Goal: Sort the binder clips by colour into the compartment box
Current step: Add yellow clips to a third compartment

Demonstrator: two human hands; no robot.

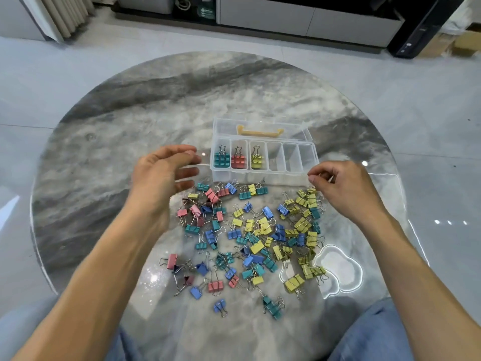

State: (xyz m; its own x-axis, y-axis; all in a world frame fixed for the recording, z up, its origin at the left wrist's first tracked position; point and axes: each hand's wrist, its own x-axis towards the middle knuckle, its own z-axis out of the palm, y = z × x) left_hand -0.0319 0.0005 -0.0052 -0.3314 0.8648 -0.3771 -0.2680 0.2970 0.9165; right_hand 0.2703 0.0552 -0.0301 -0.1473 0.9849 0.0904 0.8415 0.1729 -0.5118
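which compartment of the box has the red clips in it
The second compartment from the left of the compartment box holds the red clips; teal sits to its left, yellow to its right, and the other three are empty.

— Where does the clear plastic compartment box (264, 158) stand?

— On the round grey marble-patterned table (130, 121), its open lid (260, 127) lying behind it.

— What is in it?

— One binder clip in each of the three leftmost compartments: teal clip (221, 158), then red clip (238, 158), then yellow clip (256, 158). The three to the right hold nothing.

— And the loose pile of small metal binder clips (252, 238)?

— Spread in front of the box.
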